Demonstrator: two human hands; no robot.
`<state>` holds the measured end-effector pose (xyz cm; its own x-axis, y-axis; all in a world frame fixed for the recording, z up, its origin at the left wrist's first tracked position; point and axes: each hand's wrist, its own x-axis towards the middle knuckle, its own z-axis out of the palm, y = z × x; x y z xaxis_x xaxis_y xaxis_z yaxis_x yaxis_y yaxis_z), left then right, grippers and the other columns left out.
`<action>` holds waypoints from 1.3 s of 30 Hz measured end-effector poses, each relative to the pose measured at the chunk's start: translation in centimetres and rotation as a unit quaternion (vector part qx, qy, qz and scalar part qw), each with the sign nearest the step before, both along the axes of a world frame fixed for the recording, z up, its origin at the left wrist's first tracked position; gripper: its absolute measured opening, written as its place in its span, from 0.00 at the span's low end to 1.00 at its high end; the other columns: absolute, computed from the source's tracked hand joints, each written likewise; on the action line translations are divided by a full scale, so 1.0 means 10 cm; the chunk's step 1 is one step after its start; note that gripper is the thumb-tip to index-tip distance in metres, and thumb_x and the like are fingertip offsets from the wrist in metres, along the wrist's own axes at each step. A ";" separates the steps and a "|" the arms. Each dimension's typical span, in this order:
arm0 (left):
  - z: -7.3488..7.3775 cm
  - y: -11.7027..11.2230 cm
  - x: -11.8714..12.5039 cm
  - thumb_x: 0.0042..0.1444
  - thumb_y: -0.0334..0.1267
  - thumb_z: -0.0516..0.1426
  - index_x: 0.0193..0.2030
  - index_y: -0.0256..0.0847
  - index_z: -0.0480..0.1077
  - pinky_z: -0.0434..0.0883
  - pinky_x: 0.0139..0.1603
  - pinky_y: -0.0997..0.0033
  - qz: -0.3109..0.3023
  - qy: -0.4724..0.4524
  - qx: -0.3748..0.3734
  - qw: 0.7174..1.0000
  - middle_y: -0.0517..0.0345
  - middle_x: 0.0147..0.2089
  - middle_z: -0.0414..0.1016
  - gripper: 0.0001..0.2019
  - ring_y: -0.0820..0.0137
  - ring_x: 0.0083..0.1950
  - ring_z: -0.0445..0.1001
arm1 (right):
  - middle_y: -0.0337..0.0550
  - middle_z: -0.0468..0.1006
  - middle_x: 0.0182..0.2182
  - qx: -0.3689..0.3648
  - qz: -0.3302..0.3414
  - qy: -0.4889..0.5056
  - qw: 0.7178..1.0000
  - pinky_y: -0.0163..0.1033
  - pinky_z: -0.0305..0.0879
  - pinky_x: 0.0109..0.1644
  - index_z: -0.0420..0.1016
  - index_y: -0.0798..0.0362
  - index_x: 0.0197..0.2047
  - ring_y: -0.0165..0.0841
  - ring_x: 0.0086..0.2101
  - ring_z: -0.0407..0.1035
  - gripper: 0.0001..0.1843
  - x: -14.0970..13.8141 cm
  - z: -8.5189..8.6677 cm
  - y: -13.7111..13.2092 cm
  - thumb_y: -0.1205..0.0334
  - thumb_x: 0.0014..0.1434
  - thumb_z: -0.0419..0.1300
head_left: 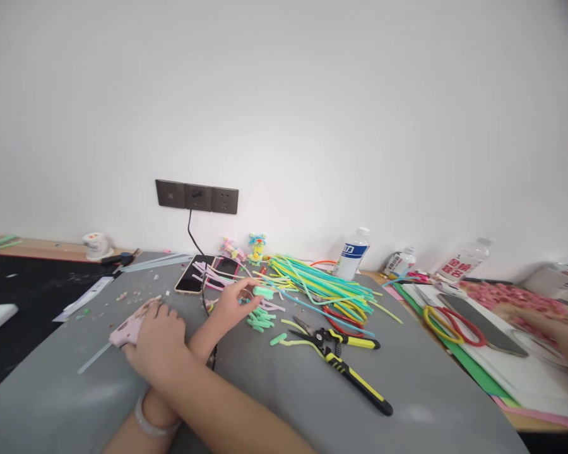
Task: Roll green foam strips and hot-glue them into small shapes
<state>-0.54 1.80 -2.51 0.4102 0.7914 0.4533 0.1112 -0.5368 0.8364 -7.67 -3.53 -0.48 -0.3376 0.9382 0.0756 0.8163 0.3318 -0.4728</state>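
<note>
My arms are crossed over a grey mat (274, 391). My right hand (157, 334) reaches to the left and is closed around a pink glue gun (125, 329) lying on the mat. My left hand (234, 301), with a bracelet at the wrist, passes under the right forearm and pinches a short mint-green foam piece (264, 292) between thumb and fingers. Several more green pieces (260, 318) lie just beside it.
A heap of green, yellow and blue strips (322, 284), yellow-handled cutters (345, 362), two phones (192, 275), a black cable to a wall socket (196, 197), bottles (353, 253), red and yellow scissors (454, 325). Another person's hand (561, 337) rests at the right.
</note>
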 end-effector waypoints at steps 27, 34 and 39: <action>0.04 -0.01 0.01 0.55 0.40 0.58 0.40 0.39 0.71 0.71 0.36 0.73 0.037 0.024 -0.002 0.999 0.56 0.37 0.74 0.09 0.70 0.34 0.72 | 0.71 0.77 0.41 -0.026 -0.014 -0.067 0.997 0.49 0.76 0.38 0.63 0.72 0.58 0.48 0.41 0.77 0.27 -0.13 -0.16 -0.10 0.75 0.55 0.58; 0.05 -0.06 0.04 0.55 0.38 0.58 0.41 0.39 0.72 0.71 0.38 0.72 0.027 0.038 0.013 0.999 0.55 0.40 0.76 0.08 0.70 0.36 0.73 | 0.72 0.78 0.43 -0.093 -0.007 0.064 0.994 0.53 0.75 0.41 0.64 0.71 0.56 0.54 0.43 0.77 0.26 0.16 0.10 -0.08 0.60 0.61 0.58; 0.03 -0.07 0.05 0.54 0.39 0.60 0.41 0.40 0.73 0.72 0.39 0.70 0.050 0.033 0.015 0.998 0.56 0.38 0.77 0.09 0.68 0.36 0.74 | 0.44 0.78 0.33 -0.095 0.046 0.383 0.918 0.37 0.71 0.31 0.65 0.56 0.51 0.35 0.30 0.74 0.16 0.57 0.16 0.04 0.54 0.66 0.51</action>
